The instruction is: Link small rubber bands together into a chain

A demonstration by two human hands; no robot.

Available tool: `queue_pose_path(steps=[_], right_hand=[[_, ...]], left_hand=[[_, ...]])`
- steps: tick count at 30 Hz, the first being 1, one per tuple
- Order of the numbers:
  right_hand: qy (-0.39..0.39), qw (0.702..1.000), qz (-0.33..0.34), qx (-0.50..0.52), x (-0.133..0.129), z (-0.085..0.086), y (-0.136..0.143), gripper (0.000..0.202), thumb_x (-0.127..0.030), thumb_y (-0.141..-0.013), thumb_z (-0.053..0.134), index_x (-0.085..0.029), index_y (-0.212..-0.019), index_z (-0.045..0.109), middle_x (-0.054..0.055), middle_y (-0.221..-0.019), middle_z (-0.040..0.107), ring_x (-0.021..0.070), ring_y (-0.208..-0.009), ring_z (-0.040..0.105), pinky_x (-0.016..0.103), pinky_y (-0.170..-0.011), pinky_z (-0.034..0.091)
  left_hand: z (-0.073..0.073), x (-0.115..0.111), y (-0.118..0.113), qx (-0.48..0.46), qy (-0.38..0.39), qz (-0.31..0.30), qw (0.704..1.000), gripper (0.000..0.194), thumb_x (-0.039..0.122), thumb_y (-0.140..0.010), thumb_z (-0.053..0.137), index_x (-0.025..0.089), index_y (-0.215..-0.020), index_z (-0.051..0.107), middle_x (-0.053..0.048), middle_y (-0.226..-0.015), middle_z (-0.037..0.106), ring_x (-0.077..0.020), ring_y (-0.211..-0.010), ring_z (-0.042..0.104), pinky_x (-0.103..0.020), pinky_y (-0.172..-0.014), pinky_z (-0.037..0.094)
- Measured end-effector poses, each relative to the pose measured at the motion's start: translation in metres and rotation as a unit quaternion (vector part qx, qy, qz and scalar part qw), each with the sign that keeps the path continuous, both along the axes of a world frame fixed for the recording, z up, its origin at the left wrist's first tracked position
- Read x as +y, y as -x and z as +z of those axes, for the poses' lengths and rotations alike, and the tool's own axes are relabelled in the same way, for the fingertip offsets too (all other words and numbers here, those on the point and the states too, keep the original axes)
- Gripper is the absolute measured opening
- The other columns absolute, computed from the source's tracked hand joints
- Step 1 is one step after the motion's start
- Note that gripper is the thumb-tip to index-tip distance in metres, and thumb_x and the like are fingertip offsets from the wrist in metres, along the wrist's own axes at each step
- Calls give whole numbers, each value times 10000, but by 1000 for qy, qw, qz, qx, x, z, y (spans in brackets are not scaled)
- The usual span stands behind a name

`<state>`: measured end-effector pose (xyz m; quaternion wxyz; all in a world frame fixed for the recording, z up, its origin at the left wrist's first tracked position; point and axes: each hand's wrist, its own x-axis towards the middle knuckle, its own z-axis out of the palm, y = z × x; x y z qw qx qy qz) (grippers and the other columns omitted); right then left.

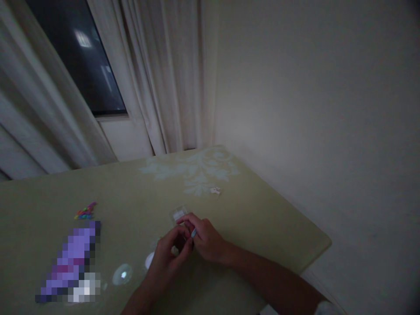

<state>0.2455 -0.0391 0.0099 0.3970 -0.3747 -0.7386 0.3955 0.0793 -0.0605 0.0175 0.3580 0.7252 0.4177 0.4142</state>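
Both hands meet over the front middle of the table. My left hand (167, 254) has its fingers curled, with thumb and fingertips pinched at a small item too hidden to name. My right hand (208, 239) is closed beside it, touching the left fingertips, around a small light-coloured object (194, 232) that I cannot make out. Just beyond the fingers lies a small clear plastic case (179, 213) with something white in it. A white round thing (149, 260) is partly covered by my left hand.
The pale green table (131, 188) holds small colourful pieces (85, 211), a blurred purple item (74, 258), a clear round disc (122, 274) and a small white piece (215, 190) farther back. Curtains (164, 78) and a wall (311, 109) border it.
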Motion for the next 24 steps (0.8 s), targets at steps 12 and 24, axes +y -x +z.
queue_pose_path(steps=[12, 24], right_hand=[[-14, 999, -17, -27, 0, 2, 2, 403, -159, -908, 509, -229, -1293, 609, -14, -762, 683, 155, -656, 623, 245, -668, 457], [24, 994, -101, 32, 13, 0, -5, 264, -426, -888, 755, -169, -925, 708, -32, -646, 603, 115, -582, 520, 222, -568, 378]], left_hand=[[-21, 13, 13, 190, -97, 151, 965, 54, 281, -946, 463, 254, -900, 473, 24, -707, 610, -182, -551, 602, -259, -537, 385], [-11, 46, 35, 111, -106, 154, 976, 102, 295, -935, 521, 216, -892, 567, -16, -898, 578, -170, -673, 564, -281, -635, 472]])
